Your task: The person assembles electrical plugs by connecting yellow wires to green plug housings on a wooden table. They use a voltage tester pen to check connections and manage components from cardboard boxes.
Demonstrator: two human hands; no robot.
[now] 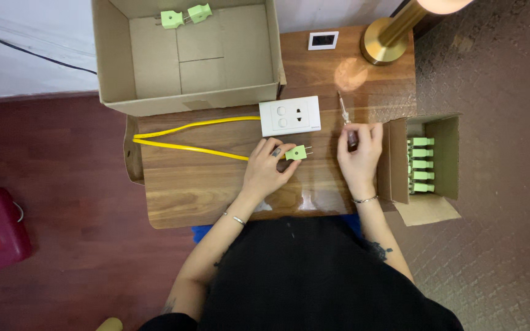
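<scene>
The left hand pinches the green plug, prongs pointing right toward the right hand, which grips a screwdriver.

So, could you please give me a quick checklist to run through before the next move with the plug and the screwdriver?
1. Left hand grips the green plug: ok.
2. Right hand holds the screwdriver: ok.
3. Yellow cable lies untangled on the table: ok.
4. Cable seated in the plug: cannot tell, fingers hide it.
5. Spare plugs in the small box within reach: ok.
6. Screwdriver tip matches the plug screw: cannot tell.
</scene>
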